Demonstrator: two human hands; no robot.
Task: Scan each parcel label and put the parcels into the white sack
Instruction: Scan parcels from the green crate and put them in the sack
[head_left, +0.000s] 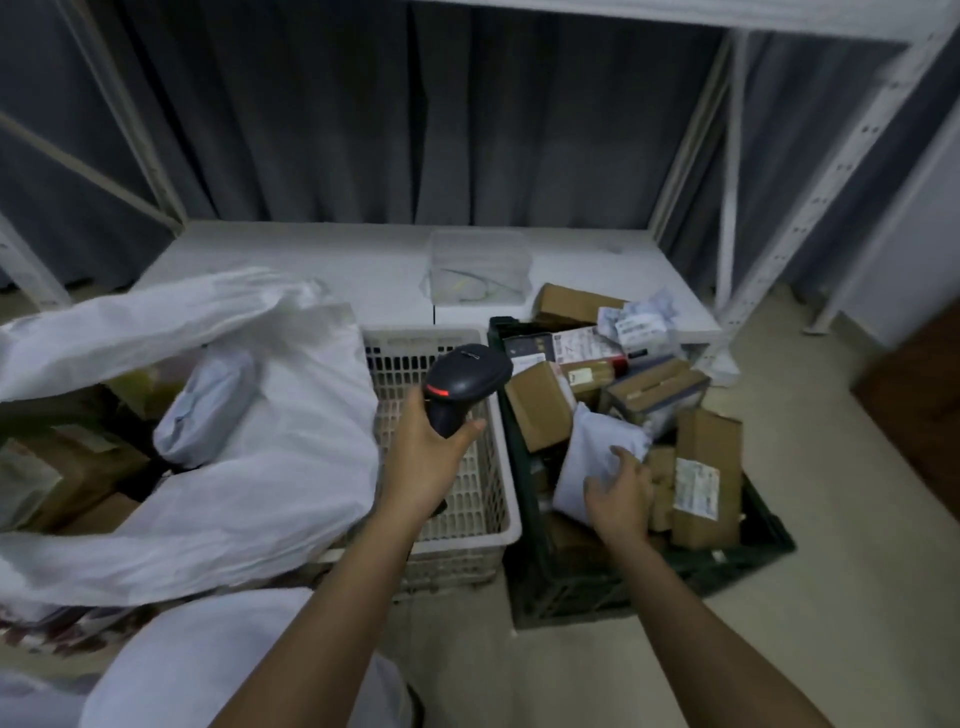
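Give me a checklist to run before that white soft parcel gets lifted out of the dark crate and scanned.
1. Scanner in the left hand: ok, fingers are wrapped round its handle.
2. Right hand on the white soft parcel: ok, it touches it; a firm hold: cannot tell.
3. Parcel free to lift: ok, it lies on top of the boxes in the dark crate.
4. Label facing up: not ok, no label shows on its visible side.
5. White sack open: ok, parcels show inside its mouth.
6. Scanner aimed at the parcel: not ok, it is over the white basket.
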